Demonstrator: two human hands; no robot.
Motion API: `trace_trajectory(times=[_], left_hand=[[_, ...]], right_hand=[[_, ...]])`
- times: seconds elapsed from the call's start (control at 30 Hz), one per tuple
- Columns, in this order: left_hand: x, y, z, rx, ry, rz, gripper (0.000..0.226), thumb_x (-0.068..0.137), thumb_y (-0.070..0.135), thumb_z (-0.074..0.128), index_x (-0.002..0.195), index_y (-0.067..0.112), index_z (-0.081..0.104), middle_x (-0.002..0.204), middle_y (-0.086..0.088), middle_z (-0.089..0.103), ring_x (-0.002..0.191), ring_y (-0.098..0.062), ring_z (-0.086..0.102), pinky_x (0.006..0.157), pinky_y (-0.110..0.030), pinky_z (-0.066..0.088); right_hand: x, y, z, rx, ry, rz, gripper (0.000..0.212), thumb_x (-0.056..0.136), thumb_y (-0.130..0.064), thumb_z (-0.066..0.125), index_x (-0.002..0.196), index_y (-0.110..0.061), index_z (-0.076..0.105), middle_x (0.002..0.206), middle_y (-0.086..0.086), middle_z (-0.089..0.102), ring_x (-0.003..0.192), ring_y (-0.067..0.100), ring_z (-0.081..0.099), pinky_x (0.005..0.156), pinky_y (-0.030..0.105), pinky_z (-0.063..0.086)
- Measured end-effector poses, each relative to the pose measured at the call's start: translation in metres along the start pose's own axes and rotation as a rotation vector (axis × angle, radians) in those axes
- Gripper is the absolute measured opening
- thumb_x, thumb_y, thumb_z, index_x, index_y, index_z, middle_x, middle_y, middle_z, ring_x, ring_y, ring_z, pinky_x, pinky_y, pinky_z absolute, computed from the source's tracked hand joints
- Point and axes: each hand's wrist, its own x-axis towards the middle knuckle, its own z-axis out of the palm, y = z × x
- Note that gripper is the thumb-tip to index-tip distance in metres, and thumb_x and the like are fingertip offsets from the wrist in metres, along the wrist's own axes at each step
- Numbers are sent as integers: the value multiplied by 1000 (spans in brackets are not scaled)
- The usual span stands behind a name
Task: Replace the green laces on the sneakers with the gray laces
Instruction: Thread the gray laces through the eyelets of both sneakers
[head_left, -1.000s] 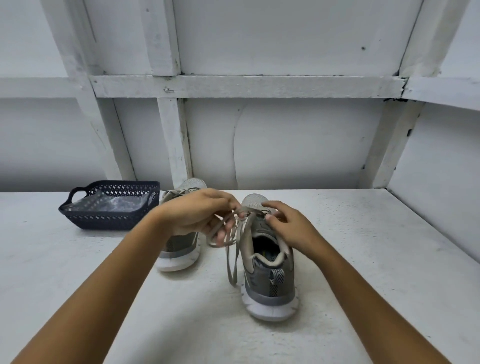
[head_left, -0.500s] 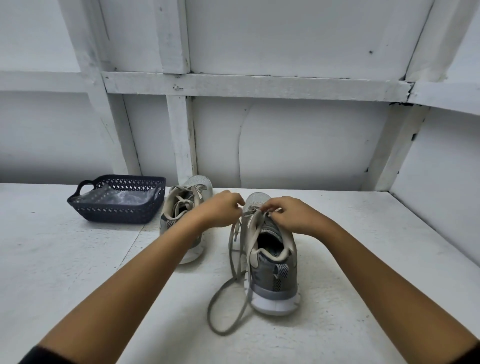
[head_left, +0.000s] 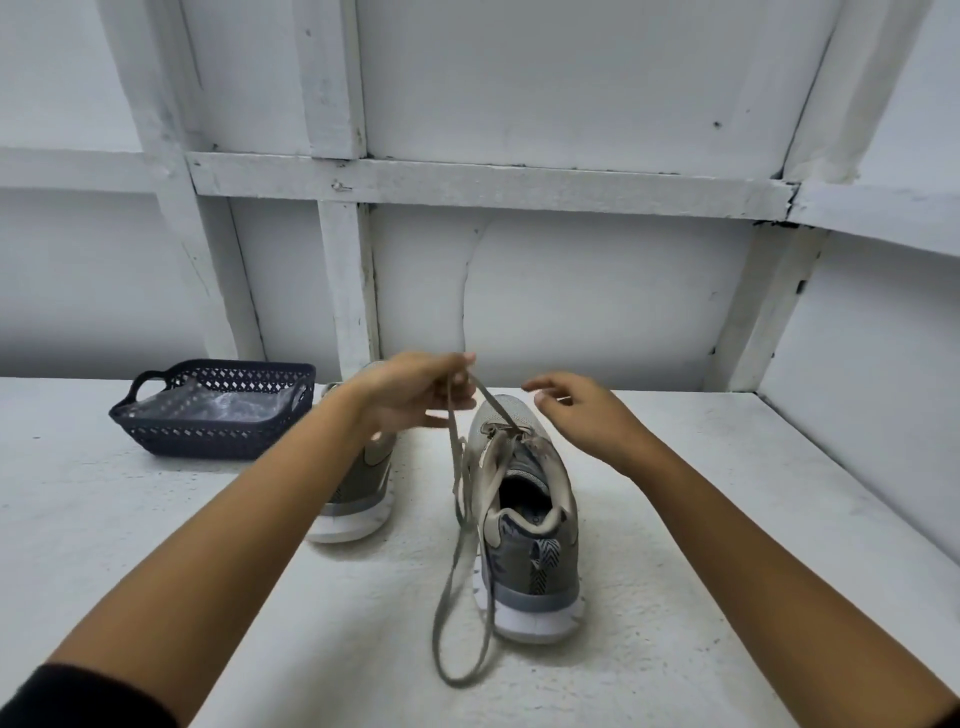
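Observation:
Two grey sneakers stand on the white table with their heels toward me. The right sneaker (head_left: 530, 525) has a grey lace (head_left: 460, 561) threaded near its toe; the lace hangs down its left side and loops onto the table. My left hand (head_left: 415, 395) pinches the lace above the shoe's toe and holds it taut. My right hand (head_left: 582, 410) hovers just right of the toe, fingers loosely spread, holding nothing. The left sneaker (head_left: 363, 488) is partly hidden behind my left forearm.
A dark blue perforated basket (head_left: 218, 410) with clear plastic inside sits at the back left of the table (head_left: 727, 519). A white panelled wall (head_left: 519, 286) stands close behind the shoes and along the right side.
My left hand has lifted the lace up and away from the eyelets. My right hand has let go of the shoe's lacing and opened. The view has tilted slightly.

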Motion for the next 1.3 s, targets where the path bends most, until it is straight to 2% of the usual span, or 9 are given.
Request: trace_trajectory(times=[0.1,0.27,0.4,0.47,0.6,0.7,0.8,1.07,1.3], left_hand=[[-15,32,-3,-351,-177,88,19,85,31,50,74,16,54,58,6,57,51,-6,56,60,-23,50],[-23,68,10,-585,-269,245,23,83,12,43,99,1,54,87,-13,72,67,-14,71,63,-28,59],[-20,75,18,-624,-254,301,20,94,2,29,94,2,49,96,-25,68,82,-26,72,74,-35,58],[-18,74,13,-635,-194,334,20,96,4,29,93,3,49,96,-24,69,84,-27,71,75,-36,57],[-11,53,1,-456,-103,324,28,97,31,35,100,10,53,96,-12,71,85,-23,69,77,-36,56],[-5,21,8,-246,-99,175,39,98,43,31,102,12,55,82,-3,69,78,-18,64,78,-37,49],[-4,0,20,-176,-122,118,27,99,31,38,97,13,59,73,2,65,66,-10,62,67,-28,47],[-2,-18,14,-221,-89,121,20,97,14,43,90,10,61,59,7,53,51,-3,51,49,-15,44],[-9,-26,7,-363,-199,104,22,81,8,52,91,6,71,66,3,56,54,-5,52,52,-16,48]], right_hand=[[6,-15,-5,101,55,-8,22,95,-28,51,101,-13,66,83,-6,60,82,12,55,72,23,41],[3,-48,-6,112,-361,-27,28,85,-54,55,90,-29,65,71,-5,50,61,9,45,55,21,35],[7,-65,4,166,-410,-78,15,91,-39,57,91,-28,66,63,-4,46,51,8,38,47,20,30],[10,-70,1,147,-396,-95,25,97,-29,50,88,-16,70,58,-5,49,46,6,38,45,20,29],[19,-81,-22,325,-451,-101,33,100,-25,42,85,-8,66,58,-2,57,44,6,46,41,15,34],[36,-87,-34,408,-285,-31,34,101,-25,39,83,-8,63,58,1,57,43,8,49,39,16,38],[56,-81,-39,324,-152,84,37,102,-28,35,83,-10,60,62,3,54,43,9,48,41,17,41],[91,-47,-24,509,10,214,37,103,-22,31,81,-4,54,76,13,57,65,23,61,64,32,54],[109,-26,-17,380,154,288,38,102,-28,33,84,-7,59,64,5,47,51,14,44,52,25,46]])
